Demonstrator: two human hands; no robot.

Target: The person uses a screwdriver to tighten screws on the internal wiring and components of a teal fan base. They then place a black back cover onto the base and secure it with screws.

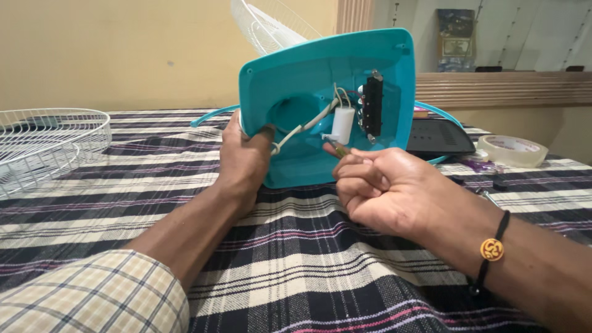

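My right hand (376,188) is curled shut around one thin tool (338,148), only its brassy tip showing past the fingers; I cannot tell what kind of tool it is. The tip sits just under one white cylinder part (343,125) inside the base. My left hand (245,157) clamps the left edge of the one teal fan base (308,74), thumb hooked over the rim into the hollow, fingers behind it. The base stands on edge on the cloth, its open underside facing me.

Inside the base I count one white cable (302,127) running from near my left thumb up to the cylinder, a few thin wires above it, and one black switch block (372,106) standing upright just right of the cylinder.

On my right wrist sits one black cord band with one orange bead (491,249). My left sleeve (92,296) is checked.

Further out, the checked cloth (296,265) covers the table. I see two white wire grilles: one (43,145) lying at the far left, one (268,24) rising behind the base. To the right lie one dark flat box (439,137) and one tape roll (513,150), well apart from my hands.
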